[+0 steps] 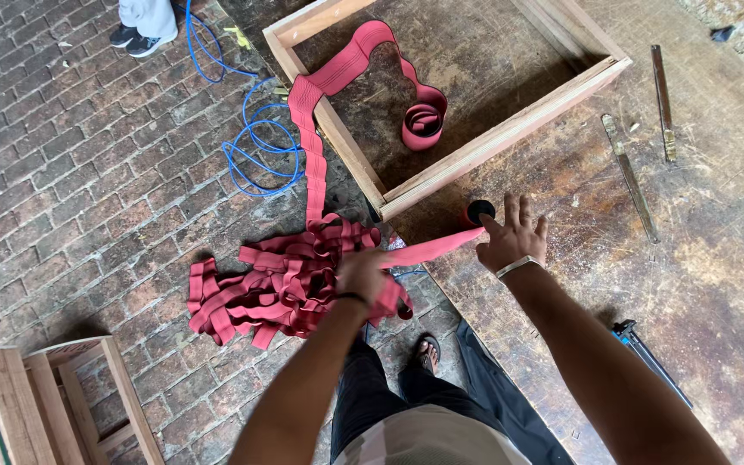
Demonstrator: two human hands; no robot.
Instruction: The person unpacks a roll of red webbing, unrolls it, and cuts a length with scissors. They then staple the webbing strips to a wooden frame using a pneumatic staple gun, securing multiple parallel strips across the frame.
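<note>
Bench right of right hand (514, 241) open; wooden frame (492, 138) blocks ahead (black cap (480, 209) too).

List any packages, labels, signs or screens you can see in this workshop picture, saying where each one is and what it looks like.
None are in view: no package, label, sign or screen.
What shows instead is red webbing piled on the brick floor and stretched between the left hand and right hand.
A wooden frame lies on the worn workbench.
A blue cable lies coiled on the bricks.
</note>
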